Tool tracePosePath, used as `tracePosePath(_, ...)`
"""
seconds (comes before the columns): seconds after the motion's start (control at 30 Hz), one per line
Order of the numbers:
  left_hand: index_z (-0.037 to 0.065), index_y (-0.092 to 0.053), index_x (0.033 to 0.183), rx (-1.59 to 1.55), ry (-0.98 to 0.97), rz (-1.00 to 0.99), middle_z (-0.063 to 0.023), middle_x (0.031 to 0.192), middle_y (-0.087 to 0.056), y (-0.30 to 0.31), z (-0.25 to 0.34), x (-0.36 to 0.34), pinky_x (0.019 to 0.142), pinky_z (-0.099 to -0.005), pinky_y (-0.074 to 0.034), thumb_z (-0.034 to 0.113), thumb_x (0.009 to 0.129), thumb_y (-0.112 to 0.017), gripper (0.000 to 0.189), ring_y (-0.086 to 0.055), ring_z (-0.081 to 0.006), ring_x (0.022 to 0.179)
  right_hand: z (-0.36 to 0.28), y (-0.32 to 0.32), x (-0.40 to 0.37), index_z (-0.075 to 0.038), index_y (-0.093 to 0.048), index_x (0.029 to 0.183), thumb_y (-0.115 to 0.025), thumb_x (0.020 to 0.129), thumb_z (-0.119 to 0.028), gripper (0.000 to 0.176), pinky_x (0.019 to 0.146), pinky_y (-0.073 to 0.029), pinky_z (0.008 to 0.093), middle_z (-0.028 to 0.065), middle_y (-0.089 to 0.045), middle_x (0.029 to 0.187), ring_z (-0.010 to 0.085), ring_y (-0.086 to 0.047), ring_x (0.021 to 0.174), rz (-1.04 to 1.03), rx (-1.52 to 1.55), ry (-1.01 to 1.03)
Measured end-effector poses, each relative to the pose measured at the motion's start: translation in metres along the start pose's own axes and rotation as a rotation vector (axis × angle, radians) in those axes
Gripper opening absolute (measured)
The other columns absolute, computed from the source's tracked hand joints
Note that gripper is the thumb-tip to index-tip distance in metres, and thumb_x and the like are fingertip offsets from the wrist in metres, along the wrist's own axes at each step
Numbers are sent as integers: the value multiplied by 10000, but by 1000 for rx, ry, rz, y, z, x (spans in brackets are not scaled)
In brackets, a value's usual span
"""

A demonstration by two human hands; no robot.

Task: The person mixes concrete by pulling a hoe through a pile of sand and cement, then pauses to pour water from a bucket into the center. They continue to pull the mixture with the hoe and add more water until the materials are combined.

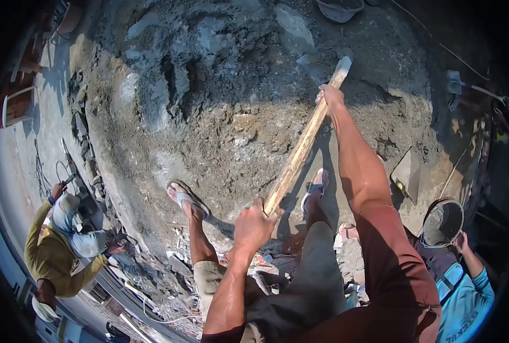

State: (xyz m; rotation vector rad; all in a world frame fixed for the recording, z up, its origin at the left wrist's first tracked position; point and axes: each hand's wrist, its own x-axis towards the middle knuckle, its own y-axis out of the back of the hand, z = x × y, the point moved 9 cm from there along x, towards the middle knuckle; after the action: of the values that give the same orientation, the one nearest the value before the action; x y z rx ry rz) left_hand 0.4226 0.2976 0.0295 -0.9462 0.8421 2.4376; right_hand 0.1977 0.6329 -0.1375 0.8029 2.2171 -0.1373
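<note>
A long wooden handle (300, 150) slants from low centre to upper right across the view. Its lower end is in my left hand (253, 227), with the fingers wrapped round it. Farther up, my right hand (330, 97) grips it close to its far end. That end meets a metal tool head (317, 70), partly sunk in the wet grey mortar or soil (231, 123). My sandalled feet stand on either side of the handle's lower part.
At the left a person in a yellow shirt (51, 251) crouches by broken rubble. At the lower right a person in blue (466, 297) holds a bucket (443, 223). A trowel (407, 176), a shovel (483, 90) and a basin (340, 8) lie around the heap.
</note>
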Motion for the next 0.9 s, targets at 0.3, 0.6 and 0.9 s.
tracePosePath(0.3,-24,-643,910,60,57,21,-232,641,-612,153,-138,-157,575,-453,-494,444,791,-693,486,-624,-415,640,156,-94,-229,-67,-477,670,-584,839,-77,200,408,-416,281,8,-440,561,136,-438,436,41,183,-271)
tracePosePath(0.6,58,-610,810,613,-124,329,-106,687,-545,255,-166,-235,545,-414,-418,363,883,-525,325,-547,-316,611,114,-14,-318,-124,-478,797,-655,835,-250,219,619,-445,330,0,-456,653,139,-475,597,-34,762,-382)
tracePosePath(0.9,-39,-425,1286,-1149,-204,1152,-113,1050,-567,307,-3,-155,621,-247,-510,241,969,-467,425,-589,-128,820,251,25,-382,-126,-433,729,-576,839,-202,195,572,-410,292,-25,-410,612,125,-437,539,324,1184,-695)
